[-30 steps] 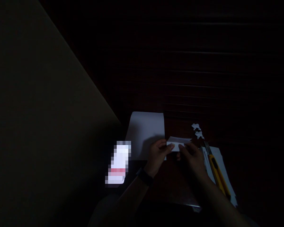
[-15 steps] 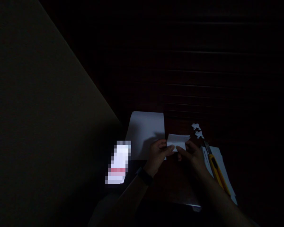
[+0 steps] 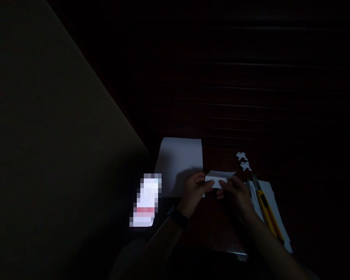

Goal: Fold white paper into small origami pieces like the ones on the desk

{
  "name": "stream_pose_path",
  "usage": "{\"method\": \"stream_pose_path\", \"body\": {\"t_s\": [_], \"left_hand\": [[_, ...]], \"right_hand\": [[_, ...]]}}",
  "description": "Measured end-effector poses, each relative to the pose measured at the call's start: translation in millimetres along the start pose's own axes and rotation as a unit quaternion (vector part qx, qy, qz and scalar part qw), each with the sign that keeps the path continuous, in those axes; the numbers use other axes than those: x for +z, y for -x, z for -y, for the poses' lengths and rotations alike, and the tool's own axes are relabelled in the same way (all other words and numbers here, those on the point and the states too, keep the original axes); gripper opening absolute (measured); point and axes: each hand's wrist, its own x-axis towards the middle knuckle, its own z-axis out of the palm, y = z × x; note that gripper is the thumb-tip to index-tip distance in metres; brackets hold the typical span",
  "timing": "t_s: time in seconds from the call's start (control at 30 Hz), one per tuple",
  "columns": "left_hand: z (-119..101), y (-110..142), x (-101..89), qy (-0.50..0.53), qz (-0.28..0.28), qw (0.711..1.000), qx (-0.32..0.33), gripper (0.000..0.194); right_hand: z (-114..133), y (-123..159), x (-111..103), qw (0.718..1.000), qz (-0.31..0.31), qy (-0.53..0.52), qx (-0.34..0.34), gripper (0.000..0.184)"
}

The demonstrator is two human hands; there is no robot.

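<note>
A small folded piece of white paper (image 3: pixel 216 179) is held between my two hands above the dark table (image 3: pixel 212 229). My left hand (image 3: pixel 194 190) pinches its left end, thumb on the near face and fingers behind. At the right end, my right hand (image 3: pixel 237 192) grips it the same way, with the thumb pressed on the near face. A crease runs across the paper, and its far part tilts back from the near face. A large white sheet (image 3: pixel 181 159) lies flat beyond and to the left of my left hand.
Right of my right hand, a yellow box cutter (image 3: pixel 266 212) with its blade out lies on a stack of white papers (image 3: pixel 275 206). Small folded paper pieces (image 3: pixel 243 161) sit beyond it. A lit phone (image 3: pixel 146 200), blurred out, is at the left, near a wall (image 3: pixel 61 136).
The paper's far part stood up more half a second ago and now leans further back. My right thumb has shifted slightly on the near face. Everything else stays in place.
</note>
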Motion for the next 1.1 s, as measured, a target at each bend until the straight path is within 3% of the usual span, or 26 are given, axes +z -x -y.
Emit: {"method": "stream_pose_path", "body": {"t_s": [0.37, 0.67, 0.8, 0.97, 1.1], "left_hand": [[-9, 1, 1.7, 0.030, -0.026, 0.999, -0.030, 0.029], [-11, 3, 0.3, 0.026, 0.022, 0.999, -0.033, 0.031], [-7, 2, -2.6, 0.027, 0.014, 0.999, -0.039, 0.029], [-6, 0, -4.6, 0.032, 0.003, 0.998, -0.044, 0.027], [-8, 1, -3.7, 0.031, 0.005, 0.998, -0.055, 0.028]], "right_hand": [[2, 0, 0, 0.999, -0.002, 0.042, 0.004, 0.026], [-1, -1, -3, 0.999, -0.002, 0.044, -0.001, 0.032], [-3, -1, -3, 0.999, -0.007, 0.045, 0.000, 0.032], [0, 0, -2, 0.998, 0.016, 0.064, -0.011, 0.029], [5, 0, -4, 0.996, 0.056, 0.071, -0.001, 0.039]]}}
